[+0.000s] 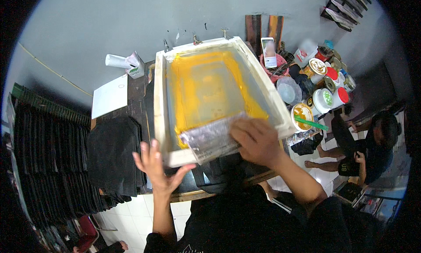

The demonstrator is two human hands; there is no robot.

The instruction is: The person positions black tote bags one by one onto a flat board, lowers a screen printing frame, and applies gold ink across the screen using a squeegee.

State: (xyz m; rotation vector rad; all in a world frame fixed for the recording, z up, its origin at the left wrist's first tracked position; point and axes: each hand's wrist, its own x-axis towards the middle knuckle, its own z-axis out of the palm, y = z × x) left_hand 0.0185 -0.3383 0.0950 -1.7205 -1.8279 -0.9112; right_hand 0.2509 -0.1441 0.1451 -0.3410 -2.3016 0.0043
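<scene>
A silk-screen frame (161,108) with pale wooden sides stands tilted on the table in front of me. Yellow ink (175,86) is smeared in a rough rectangle over its mesh. My right hand (258,141) is wrapped round the right end of a wide squeegee (208,139), whose covering looks silvery and wrinkled. The squeegee lies across the near end of the mesh, over the frame's near side. Fingers spread, my left hand (160,165) is beside the near left corner of the frame and holds nothing. Whether it touches the wood I cannot tell.
Black fabric pieces (115,154) are stacked left of the frame. Clamps (196,38) line its far edge. An ink tub (302,115) with a green stick stands right, among several jars. A phone (269,52) leans behind. Another person (372,148) sits far right.
</scene>
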